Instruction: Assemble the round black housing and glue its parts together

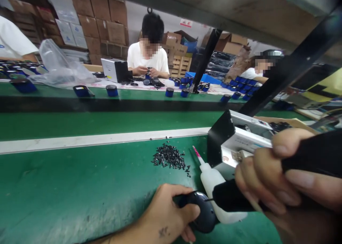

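Observation:
My left hand (167, 215) grips a small round black part (203, 212) low on the green table. My right hand (272, 172) is closed around a black power tool (310, 155), whose thin tip touches the black part. A white squeeze bottle (211, 176) with a pink nozzle lies right behind the part. A pile of small black screws (169, 157) sits on the table a little farther away.
A white and black machine (235, 137) stands to the right. Blue cylindrical parts (112, 90) ride a green conveyor (107, 121) beyond. A person in a white shirt (148, 60) works opposite; another person sits at right. Cardboard boxes (98, 19) stack behind.

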Demonstrator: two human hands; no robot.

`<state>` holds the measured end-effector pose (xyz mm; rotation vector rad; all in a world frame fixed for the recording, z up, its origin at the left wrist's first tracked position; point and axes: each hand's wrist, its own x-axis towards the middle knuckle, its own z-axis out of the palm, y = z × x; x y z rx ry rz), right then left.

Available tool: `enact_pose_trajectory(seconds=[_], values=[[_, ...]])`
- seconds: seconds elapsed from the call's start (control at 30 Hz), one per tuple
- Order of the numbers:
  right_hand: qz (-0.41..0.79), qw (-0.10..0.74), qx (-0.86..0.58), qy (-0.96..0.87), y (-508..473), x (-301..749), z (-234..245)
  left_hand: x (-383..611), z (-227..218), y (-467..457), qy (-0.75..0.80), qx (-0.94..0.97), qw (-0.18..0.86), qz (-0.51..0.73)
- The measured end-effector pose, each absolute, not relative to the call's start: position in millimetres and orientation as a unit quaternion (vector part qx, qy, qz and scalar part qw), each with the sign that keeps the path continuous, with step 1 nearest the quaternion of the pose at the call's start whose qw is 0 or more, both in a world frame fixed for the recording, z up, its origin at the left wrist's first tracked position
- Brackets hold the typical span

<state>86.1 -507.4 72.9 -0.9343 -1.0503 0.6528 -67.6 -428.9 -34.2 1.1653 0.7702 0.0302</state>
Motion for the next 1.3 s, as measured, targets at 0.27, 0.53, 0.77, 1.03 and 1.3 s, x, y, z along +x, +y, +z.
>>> enact_pose_trajectory(seconds=[0.27,0.53,0.77,1.03,1.3], values=[[0.346,0.711,-0.420,-0.445,-488,65,73,-69,-32,-426,0.334,0.539,0.773,0.017],[0.323,0.708,-0.464,-0.424,-484,69,65,-67,-39,-431,0.379,0.527,0.760,0.006],[0.331,0.706,-0.453,-0.432,-479,67,70,-69,-55,-435,0.366,0.522,0.771,0.023],[0.334,0.688,-0.445,-0.466,-486,57,61,-67,-52,-437,0.379,0.494,0.782,0.032],[0.360,0.692,-0.459,-0.425,-491,55,80,-69,-45,-430,0.323,0.519,0.790,0.052]])
